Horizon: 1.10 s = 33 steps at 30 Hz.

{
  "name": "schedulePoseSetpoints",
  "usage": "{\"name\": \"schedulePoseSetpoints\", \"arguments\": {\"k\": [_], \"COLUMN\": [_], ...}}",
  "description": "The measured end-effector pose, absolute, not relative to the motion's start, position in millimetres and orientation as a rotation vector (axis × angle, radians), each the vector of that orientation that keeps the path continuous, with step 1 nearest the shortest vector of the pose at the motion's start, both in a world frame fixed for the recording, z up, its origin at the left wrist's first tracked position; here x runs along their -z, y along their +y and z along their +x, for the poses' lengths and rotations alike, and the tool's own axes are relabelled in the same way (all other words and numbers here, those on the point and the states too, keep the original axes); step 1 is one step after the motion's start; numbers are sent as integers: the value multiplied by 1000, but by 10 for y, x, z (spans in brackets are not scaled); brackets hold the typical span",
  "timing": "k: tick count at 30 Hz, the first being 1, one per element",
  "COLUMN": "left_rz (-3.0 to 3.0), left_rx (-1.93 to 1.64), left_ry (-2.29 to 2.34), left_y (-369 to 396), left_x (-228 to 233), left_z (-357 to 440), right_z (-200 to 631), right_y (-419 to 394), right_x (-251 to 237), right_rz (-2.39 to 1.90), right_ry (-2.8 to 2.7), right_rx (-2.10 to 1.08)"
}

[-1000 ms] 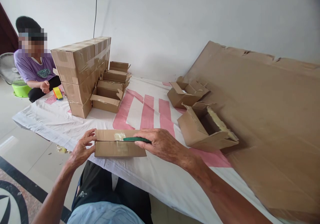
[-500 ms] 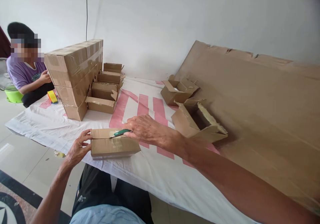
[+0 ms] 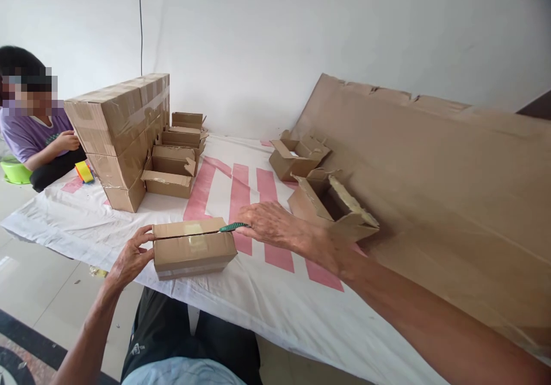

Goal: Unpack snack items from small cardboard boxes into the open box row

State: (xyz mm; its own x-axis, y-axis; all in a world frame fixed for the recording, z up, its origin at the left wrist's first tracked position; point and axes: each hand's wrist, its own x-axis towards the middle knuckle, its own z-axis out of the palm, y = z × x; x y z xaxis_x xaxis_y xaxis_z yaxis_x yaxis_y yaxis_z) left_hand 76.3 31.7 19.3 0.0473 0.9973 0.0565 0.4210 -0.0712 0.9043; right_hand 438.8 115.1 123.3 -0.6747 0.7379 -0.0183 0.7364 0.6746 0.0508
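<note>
A taped cardboard box (image 3: 185, 254) lies near the front edge of the cloth-covered table, with a dark seam running along its top. My left hand (image 3: 132, 257) grips the box's left end, fingers at the upper corner and side. In my right hand (image 3: 270, 224) is a green-handled utility knife (image 3: 233, 226), its tip at the right end of the seam. The thin blade is hard to make out. A strip of clear tape crosses the middle of the seam.
A stack of taped boxes (image 3: 123, 138) stands at the left, with several open boxes (image 3: 167, 185) beside it. Two open boxes (image 3: 310, 201) sit to the right before a large cardboard sheet (image 3: 430, 201). A yellow tape dispenser (image 3: 84, 172) lies near a seated person (image 3: 38, 138).
My right hand has drawn the knife rightward along the seam, from the middle of the box to its right end. The seam now shows as a dark gap. My left hand keeps its hold.
</note>
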Motion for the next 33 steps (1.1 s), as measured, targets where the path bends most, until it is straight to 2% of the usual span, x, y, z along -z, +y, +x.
{"name": "schedulePoseSetpoints", "arguments": {"k": [4, 8, 13, 16, 18, 22, 26, 29, 31, 33], "left_rz": [1599, 1614, 1617, 1630, 1649, 1691, 1715, 1721, 1718, 1713], "left_rx": [-1010, -1012, -981, -968, -960, -911, -875, -874, -872, -870], "left_ry": [1439, 1440, 1421, 1403, 1399, 1435, 1442, 1414, 1389, 1373], "left_y": [286, 286, 317, 332, 337, 339, 335, 331, 327, 323], "left_x": [-249, -273, -295, -300, -298, -293, -295, -304, -310, -314], "left_z": [775, 783, 771, 752, 736, 700, 667, 652, 643, 629], "right_z": [4665, 4945, 5121, 5152, 5164, 5181, 5179, 5119, 5027, 4899], "right_y": [1125, 1019, 848, 762, 710, 629, 591, 609, 637, 646], "right_x": [-1275, -1205, -449, 168, 504, 885, 993, 966, 871, 674], "right_rz": [1339, 1630, 2100, 2324, 2431, 2491, 2466, 2468, 2507, 2589], "right_ry": [2972, 3095, 3063, 2936, 2855, 2802, 2750, 2791, 2884, 2963], "right_rx": [209, 592, 803, 786, 658, 351, 228, 257, 384, 651]}}
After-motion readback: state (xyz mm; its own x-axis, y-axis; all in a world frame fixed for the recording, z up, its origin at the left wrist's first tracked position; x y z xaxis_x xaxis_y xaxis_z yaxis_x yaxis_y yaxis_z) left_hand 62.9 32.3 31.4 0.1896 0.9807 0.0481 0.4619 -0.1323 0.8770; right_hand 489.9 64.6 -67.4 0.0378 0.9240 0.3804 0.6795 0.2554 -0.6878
